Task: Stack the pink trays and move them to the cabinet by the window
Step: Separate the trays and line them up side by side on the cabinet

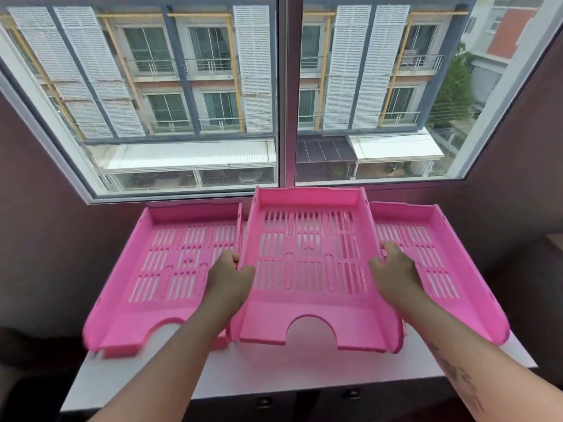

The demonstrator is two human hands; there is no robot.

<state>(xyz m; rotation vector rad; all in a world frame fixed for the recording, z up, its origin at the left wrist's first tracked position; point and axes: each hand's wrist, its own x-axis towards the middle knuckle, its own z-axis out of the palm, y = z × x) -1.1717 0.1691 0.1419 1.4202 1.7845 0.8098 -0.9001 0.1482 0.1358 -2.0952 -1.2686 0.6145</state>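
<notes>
Nearest to us, our left hand (pixel 232 277) is closed on the left side wall of the middle tray (pixel 307 269), and our right hand (pixel 393 269) is wrapped around its right wall, so both hands grip the same tray at about mid-length. We hold it by the two sides because that keeps it level and lets us steer it squarely; its near edge looks raised off the white surface (pixel 274 373), overlapping the neighbours, though we cannot be sure how far it is lifted. To the left lies the left tray (pixel 146 287), flat on the surface with its cut-out front toward us, and to the right the right tray (pixel 451 269) lies the same way, partly hidden behind our right wrist. All three face the same direction, which we judge should make nesting one onto another simple, so stacking seems to be only beginning. The surface is a white cabinet top with dark fronts and small handles below. Beyond it stands the window (pixel 283 95), set in dark walls, looking onto shuttered buildings opposite.
</notes>
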